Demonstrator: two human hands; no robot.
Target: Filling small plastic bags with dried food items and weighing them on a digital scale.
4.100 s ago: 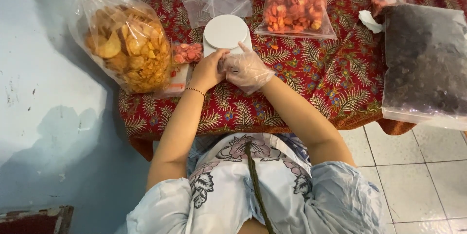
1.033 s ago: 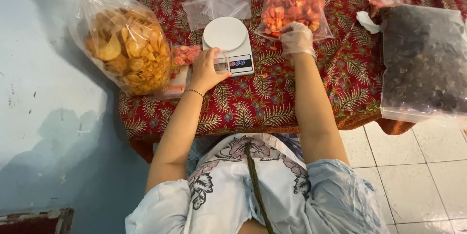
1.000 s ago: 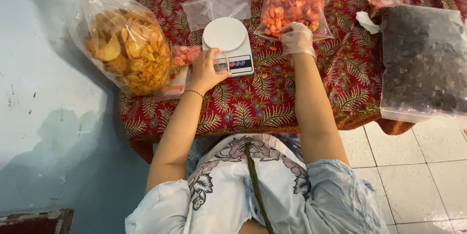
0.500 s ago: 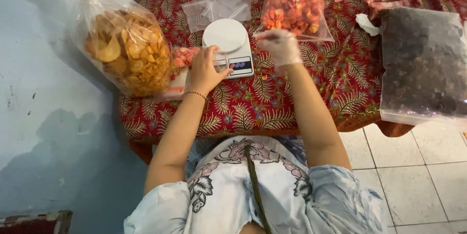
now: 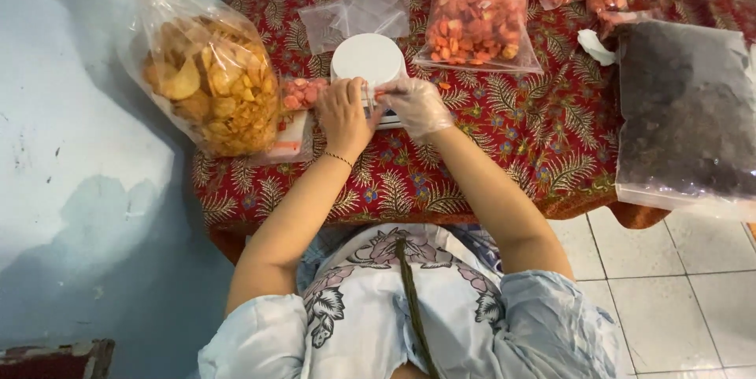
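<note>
My bare left hand (image 5: pixel 345 111), with a thin bracelet at the wrist, lies with curled fingers on the front of a white round-topped kitchen scale (image 5: pixel 368 58). Whether it grips anything is hidden. My right hand (image 5: pixel 415 105) wears a clear glove and pinches small orange snack pieces (image 5: pixel 385 93) just in front of the scale, fingertips almost touching the left hand. A small packet of red-orange snacks (image 5: pixel 302 94) lies left of the scale. Behind the scale to the right lies an open bag of orange-red snacks (image 5: pixel 480 17).
The low table has a red patterned cloth (image 5: pixel 504 151). A large tied bag of yellow chips (image 5: pixel 209 88) leans at its left edge. A big bag of dark snacks (image 5: pixel 685 111) fills the right side. Empty clear bags (image 5: pixel 354 9) lie behind the scale.
My right hand has come back from the orange-red snack bag to the front of the scale, beside my left hand. The left hand has shifted slightly right onto the scale's front.
</note>
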